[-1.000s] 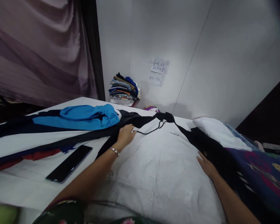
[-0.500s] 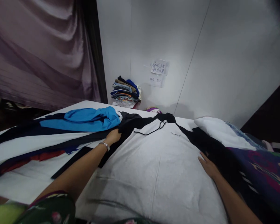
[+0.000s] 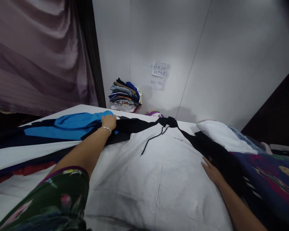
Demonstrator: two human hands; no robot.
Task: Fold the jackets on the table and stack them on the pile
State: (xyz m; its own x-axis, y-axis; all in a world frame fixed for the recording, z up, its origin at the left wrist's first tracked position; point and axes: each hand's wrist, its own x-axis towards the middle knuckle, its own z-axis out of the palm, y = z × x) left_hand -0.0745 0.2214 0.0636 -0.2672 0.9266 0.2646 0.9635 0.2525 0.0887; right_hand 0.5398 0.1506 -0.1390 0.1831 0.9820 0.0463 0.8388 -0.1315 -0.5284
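Left hand (image 3: pixel 109 122) seems closed on a black sleeve (image 3: pixel 130 125), maybe to keep it straight, near the far edge of the worktop (image 3: pixel 76 108); open right hand (image 3: pixel 211 172) likely steadies the white top (image 3: pixel 163 173).

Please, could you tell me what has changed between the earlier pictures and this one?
The left hand moved left and farther off, beside the blue garment; its grip is hidden. The near black sleeve also shifted farther off. The free end of the black drawstring now lies nearer. The right hand stayed at the right edge of the white front.
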